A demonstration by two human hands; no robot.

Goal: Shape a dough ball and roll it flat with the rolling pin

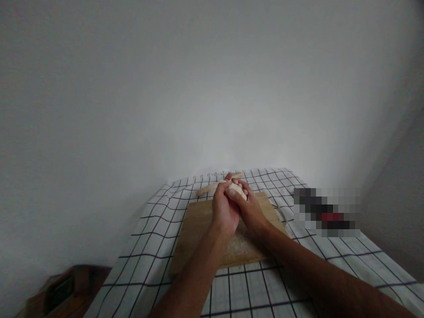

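Note:
A pale lump of dough sits between my two hands, held above a wooden board. My left hand cups it from the left, fingers curled. From the right, my right hand closes round it, with the thumb lying across the dough. Fingers of both hands hide part of the lump. Behind the hands a pale wooden rolling pin lies at the board's far edge, its middle partly covered by my hands. Light flour-like dust shows on the board below my wrists.
A white cloth with dark grid lines covers the table. At the board's right edge is a thin curved loop. A blurred-out dark and red object lies farther right. A brown wooden piece stands low at the left; a wall rises behind.

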